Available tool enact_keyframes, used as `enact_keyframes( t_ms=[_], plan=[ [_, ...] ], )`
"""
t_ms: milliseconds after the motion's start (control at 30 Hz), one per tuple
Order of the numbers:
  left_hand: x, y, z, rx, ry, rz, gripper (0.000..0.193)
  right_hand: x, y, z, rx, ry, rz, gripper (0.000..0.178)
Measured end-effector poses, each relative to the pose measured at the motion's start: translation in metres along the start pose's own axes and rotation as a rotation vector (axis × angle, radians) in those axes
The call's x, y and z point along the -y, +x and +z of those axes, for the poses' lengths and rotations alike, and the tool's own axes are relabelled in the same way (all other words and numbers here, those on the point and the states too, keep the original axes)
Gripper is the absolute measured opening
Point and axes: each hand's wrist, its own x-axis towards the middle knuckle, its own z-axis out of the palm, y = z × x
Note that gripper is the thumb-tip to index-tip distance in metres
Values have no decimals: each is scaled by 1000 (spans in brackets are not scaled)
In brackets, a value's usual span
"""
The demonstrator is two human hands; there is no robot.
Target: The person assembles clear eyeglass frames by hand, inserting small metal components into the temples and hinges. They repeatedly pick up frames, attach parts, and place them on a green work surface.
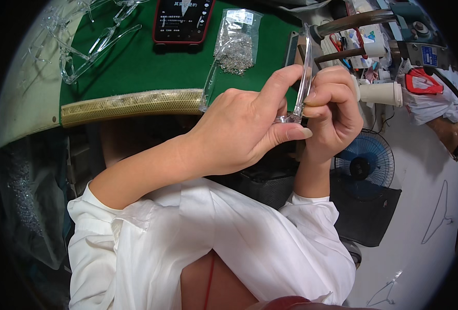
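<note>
Holds a clear spectacle frame (305, 72) below and to the right of the phone (180, 23). Has the left grip (234, 124) clamped on the frame near its corner, with forefinger crooked and thumb laid out below; cannot tell where the hidden fingers press. Has the right grip (335, 103) drawn together on the upright temple arm (306, 54), with fingers curled and tips bunched against the plastic. Looks hard, glossy and see-through, slim and gently curved.

Includes, left of the phone, a tangle of similar clear frames (69, 80) with thin, bent outlines. Includes, just right of the phone, a limp transparent bag (248, 33) with tiny silvery metal bits (237, 63) heaped at its lower end. Spreads smooth green across the table (120, 72) around the phone; runs, below the phone, into a curved gold edging (136, 106), finely meshed. Shows, well right of the phone, a tapering white cup (381, 94).
</note>
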Motion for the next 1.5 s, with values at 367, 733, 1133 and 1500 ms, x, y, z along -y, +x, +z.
enact_keyframes(
  t_ms=[367, 733, 1133, 1500],
  plan=[
    [2, -1, 2, -18, 97, 43, 71, 4, -3, 3, -9, -28, 51, 29],
    [-5, 2, 0, 64, -175, -66, 61, 1, -9, 3, -69, 62, 98, 29],
    [1, 3, 0, 39, -110, -1, 61, -3, -8, 0, -51, 45, 51, 24],
    [-2, 5, 3, -31, -443, -2, 56, -4, -8, 3, -111, -218, -197, 58]
  ],
)
